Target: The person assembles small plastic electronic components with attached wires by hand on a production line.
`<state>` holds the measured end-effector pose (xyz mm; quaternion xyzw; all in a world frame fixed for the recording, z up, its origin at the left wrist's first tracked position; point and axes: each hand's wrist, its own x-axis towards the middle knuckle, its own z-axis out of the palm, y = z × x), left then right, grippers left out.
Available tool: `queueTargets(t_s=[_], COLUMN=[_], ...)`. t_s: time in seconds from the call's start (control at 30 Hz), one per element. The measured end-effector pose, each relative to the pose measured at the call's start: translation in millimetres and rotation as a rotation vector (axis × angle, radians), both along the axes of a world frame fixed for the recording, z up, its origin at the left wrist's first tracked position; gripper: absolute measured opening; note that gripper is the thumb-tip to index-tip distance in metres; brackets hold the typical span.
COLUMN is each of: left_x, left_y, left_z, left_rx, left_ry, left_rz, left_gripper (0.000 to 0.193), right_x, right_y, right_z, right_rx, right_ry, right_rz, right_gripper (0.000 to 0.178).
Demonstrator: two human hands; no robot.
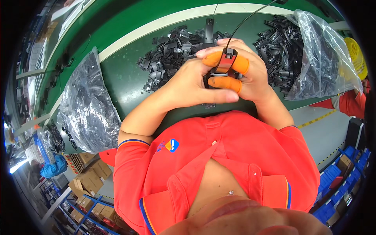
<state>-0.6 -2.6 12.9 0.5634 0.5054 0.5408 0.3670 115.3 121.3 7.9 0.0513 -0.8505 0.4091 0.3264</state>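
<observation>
1. Head view: a glossy black part (226,62), upper centre of the frame, sits between the person's two hands, with a thin black cable (239,26) rising from beside its upper end toward the top edge
2. Right hand (254,76) grasps the black part, its fingers bent around it; orange finger covers (225,83) show on digits about the part
3. Left hand (190,84) curls against the part's left side, bare thumb stretched out below; its fingertips are partly hidden, so I cannot tell whether it grips
4. Just above the hands stands a dark strip (209,29); left of them lies a heap of small black pieces (168,55), right of them a pile of longer black pieces (276,55), all on a green table (125,74)
5. Clear plastic bags lie at left (88,105) and upper right (317,58), near a yellow basket (354,58)
6. Cardboard boxes (92,180) fill the lower left, blue bins (333,176) the lower right
</observation>
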Motion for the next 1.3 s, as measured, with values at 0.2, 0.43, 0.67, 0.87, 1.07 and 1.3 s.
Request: queueTargets(t_s=[0.2, 0.43, 0.67, 0.87, 1.07, 1.3], left_x=[9, 12, -14, -40, -139, -227], left_y=[-4, -1, 3, 24, 63, 44], left_z=[-1, -14, 3, 3, -18, -52], left_rx=[-0.017, 0.034, 0.009, 0.105, 0.159, -0.214], left_ry=[0.058, 0.083, 0.418, 0.854, 1.316, 1.434], left_rz=[0.097, 0.252, -0.035, -0.046, 0.401, 0.424], left_gripper=[0.033, 0.033, 0.058, 0.034, 0.035, 0.046], right_x=[1, -7, 0, 10, 42, 51], right_y=[-15, -33, -16, 5, 72, 106], right_z=[-12, -16, -3, -11, -22, -42], right_rx=[0.037, -0.233, -0.053, -0.313, -0.217, 0.417], right_ry=[0.043, 0.134, 0.110, -0.012, -0.329, -0.432], right_rz=[-0.047, -0.095, -0.061, -0.153, -0.555, -0.582], right_gripper=[0.028, 0.021, 0.029, 0.047, 0.032, 0.026])
